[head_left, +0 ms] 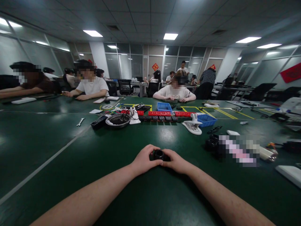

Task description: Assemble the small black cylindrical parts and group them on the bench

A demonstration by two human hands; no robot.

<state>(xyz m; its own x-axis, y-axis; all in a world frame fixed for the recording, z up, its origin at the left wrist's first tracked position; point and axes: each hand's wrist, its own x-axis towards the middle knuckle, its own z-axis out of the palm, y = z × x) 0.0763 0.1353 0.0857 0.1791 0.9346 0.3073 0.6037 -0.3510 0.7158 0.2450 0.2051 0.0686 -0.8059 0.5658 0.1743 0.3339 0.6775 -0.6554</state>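
A small black round part [159,154] with a ring-shaped, hollow-looking top stands on the green table [113,201] in front of me. My left hand [145,159] curves around its left side, fingers behind and thumb across the front. From the other side my right hand [176,161] closes on it the same way, so the two thumbs meet at the near side. The fingers hide much of the part's lower body, and its exact kind is not clear.
Farther off lie red and black power strips [160,113], blue bins [207,120], a round black pan-like piece [118,120] and a white clip stand [193,125]. A wrench [80,122] is at left; black and white items lie at right. Several people sit around.
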